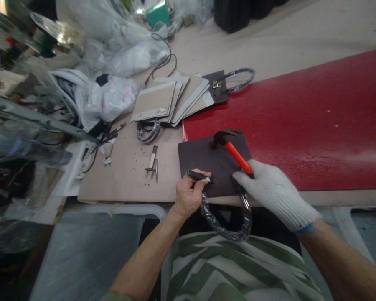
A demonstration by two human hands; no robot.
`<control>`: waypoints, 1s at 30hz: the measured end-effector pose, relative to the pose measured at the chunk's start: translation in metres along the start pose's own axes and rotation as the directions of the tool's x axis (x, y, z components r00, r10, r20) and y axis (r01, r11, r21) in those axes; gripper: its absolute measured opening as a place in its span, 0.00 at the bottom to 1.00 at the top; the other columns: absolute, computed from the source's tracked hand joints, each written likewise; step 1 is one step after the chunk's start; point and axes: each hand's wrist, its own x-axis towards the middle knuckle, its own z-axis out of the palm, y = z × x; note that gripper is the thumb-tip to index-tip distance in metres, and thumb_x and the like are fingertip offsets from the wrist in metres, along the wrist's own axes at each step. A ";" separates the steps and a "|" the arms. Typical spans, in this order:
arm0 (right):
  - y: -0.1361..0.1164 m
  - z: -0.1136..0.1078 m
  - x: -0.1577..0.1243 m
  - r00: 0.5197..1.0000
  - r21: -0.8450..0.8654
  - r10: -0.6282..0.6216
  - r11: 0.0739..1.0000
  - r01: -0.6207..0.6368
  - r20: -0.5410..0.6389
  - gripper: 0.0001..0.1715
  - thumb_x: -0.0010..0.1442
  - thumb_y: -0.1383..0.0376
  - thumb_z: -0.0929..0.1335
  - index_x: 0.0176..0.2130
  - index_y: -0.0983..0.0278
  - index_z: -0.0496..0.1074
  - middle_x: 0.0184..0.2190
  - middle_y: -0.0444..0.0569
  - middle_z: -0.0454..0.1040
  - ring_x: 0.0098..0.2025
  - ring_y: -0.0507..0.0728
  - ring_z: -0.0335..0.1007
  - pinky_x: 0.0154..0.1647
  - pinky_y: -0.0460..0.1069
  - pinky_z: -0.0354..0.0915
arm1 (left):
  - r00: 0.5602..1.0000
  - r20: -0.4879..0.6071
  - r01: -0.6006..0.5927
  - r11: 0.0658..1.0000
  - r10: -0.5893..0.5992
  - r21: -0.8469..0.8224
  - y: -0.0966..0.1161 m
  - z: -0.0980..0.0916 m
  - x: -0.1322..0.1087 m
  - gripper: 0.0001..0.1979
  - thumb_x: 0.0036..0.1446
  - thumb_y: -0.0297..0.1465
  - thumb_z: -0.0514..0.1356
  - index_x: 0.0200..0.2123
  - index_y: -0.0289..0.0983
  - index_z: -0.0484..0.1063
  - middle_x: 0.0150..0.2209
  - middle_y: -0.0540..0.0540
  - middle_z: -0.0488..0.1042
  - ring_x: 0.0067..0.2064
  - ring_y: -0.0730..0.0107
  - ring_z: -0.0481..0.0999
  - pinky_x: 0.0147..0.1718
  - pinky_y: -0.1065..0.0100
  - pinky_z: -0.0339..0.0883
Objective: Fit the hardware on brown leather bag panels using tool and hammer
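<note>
My right hand (266, 179), in a white knit glove, is wrapped round the orange handle of a claw hammer (235, 154). The hammer's dark head is over a dark brown bag panel (197, 156) at the table's front edge. Bare and pinched closed, my left hand (191, 192) grips a dark metal punch-like tool (194, 173) above the panel's lower left part. Its tip is partly hidden by my fingers. From the panel's near edge a plastic-wrapped handle loop (221, 232) hangs toward my lap.
Left of the panel lie several slim metal tools (153, 165). Behind them fans a stack of grey-beige panels (156, 100), beside another dark panel (217, 85) with a wrapped handle. A red sheet (301, 125) covers the right side. Plastic bags (122, 92) and a cable (175, 60) crowd the left.
</note>
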 end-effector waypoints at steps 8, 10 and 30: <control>-0.001 0.001 0.001 1.000 0.008 0.025 1.000 -0.025 0.006 0.16 0.64 0.51 0.66 0.37 0.61 0.73 0.27 0.51 0.74 0.27 0.59 0.70 0.26 0.50 0.51 | 0.999 0.027 -0.046 0.998 0.045 0.052 0.004 0.002 0.003 0.06 0.65 0.28 0.61 0.43 0.37 0.77 0.41 0.45 0.83 0.43 0.66 0.84 0.45 0.68 0.78; 0.000 0.001 0.002 0.999 0.007 0.033 0.999 -0.033 0.011 0.17 0.64 0.51 0.66 0.37 0.61 0.73 0.27 0.52 0.75 0.28 0.60 0.70 0.26 0.51 0.50 | 0.993 0.039 -0.115 0.988 0.111 0.100 0.006 0.002 0.004 0.06 0.64 0.27 0.61 0.43 0.37 0.77 0.41 0.45 0.83 0.42 0.67 0.84 0.44 0.69 0.78; 0.005 0.005 0.001 0.998 0.002 -0.035 0.999 0.035 -0.045 0.17 0.64 0.51 0.65 0.37 0.61 0.71 0.30 0.52 0.75 0.32 0.61 0.70 0.29 0.50 0.53 | 0.907 0.124 -0.422 0.870 0.403 0.254 0.003 0.006 0.008 0.05 0.65 0.27 0.59 0.44 0.37 0.73 0.38 0.46 0.82 0.38 0.69 0.84 0.40 0.71 0.77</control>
